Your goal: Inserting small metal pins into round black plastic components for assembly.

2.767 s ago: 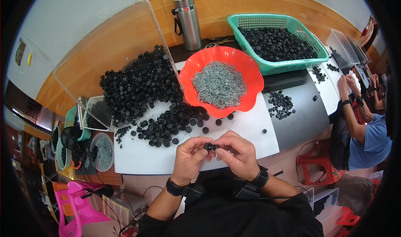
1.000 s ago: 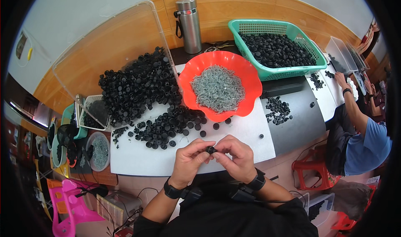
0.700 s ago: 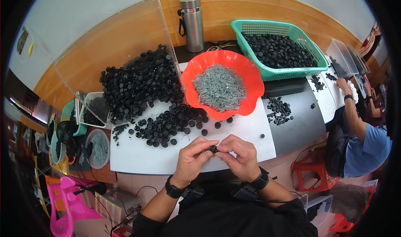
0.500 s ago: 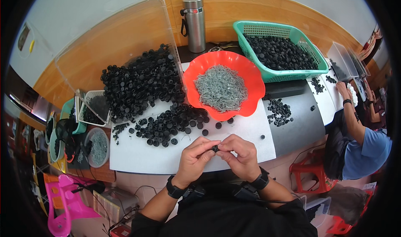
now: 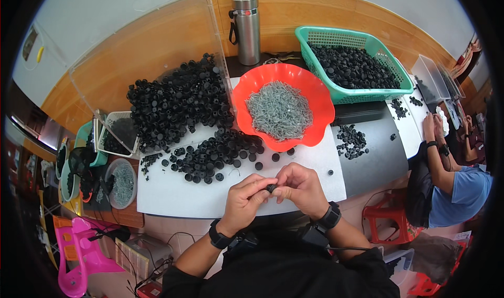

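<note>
A small round black plastic cap [image 5: 271,188] is pinched between my two hands above the near edge of the white work sheet [image 5: 178,199]. My left hand [image 5: 244,202] grips it between thumb and fingertips. From the other side, the thumb and fingers of my right hand [image 5: 302,191] close on it, hiding part of it. Just beyond my hands lie loose black caps [image 5: 220,153], in front of a larger heap [image 5: 176,104] in a clear plastic bin. Farther off stands a red scalloped bowl [image 5: 326,106] full of thin grey metal pins or screws [image 5: 279,110].
A green basket [image 5: 362,94] of black parts stands at the back right, a steel flask [image 5: 248,33] behind the bowl. Small black pieces [image 5: 353,141] lie on a grey sheet [image 5: 380,153]. A person in a blue shirt [image 5: 459,190] works at the right.
My right hand has risen and tilted slightly, its fingers shifting on the cap, which shows more now. At the right, the other person's hands have come closer together.
</note>
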